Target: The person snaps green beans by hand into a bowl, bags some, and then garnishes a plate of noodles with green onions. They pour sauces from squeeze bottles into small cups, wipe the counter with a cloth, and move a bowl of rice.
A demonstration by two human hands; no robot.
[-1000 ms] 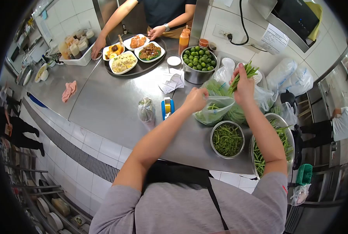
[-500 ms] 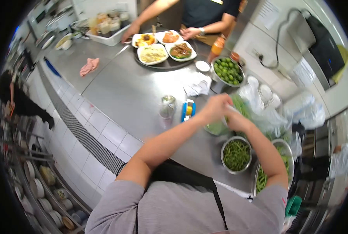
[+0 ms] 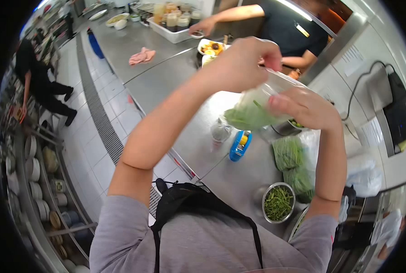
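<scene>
Clear plastic bag (image 3: 250, 113), bulging with green stems, hangs above the steel counter (image 3: 166, 86); left hand (image 3: 241, 63) pinches its top edge, right hand (image 3: 303, 107) clasps its side.

A long steel counter (image 3: 162, 82) runs from the top centre of the frame toward the lower right. To the left of it lies a floor of white tiles (image 3: 75, 132), and a narrow metal drain grate (image 3: 98, 109) follows the counter along the floor. At the left edge stand metal shelves (image 3: 32, 173) with stacked bowls and pots. On the right side there is a white tiled wall (image 3: 348, 77), where a black cable (image 3: 362, 84) hangs in a curve. In the upper left a person in black clothes (image 3: 39, 86) bends forward. The room is brightly and evenly lit.
</scene>
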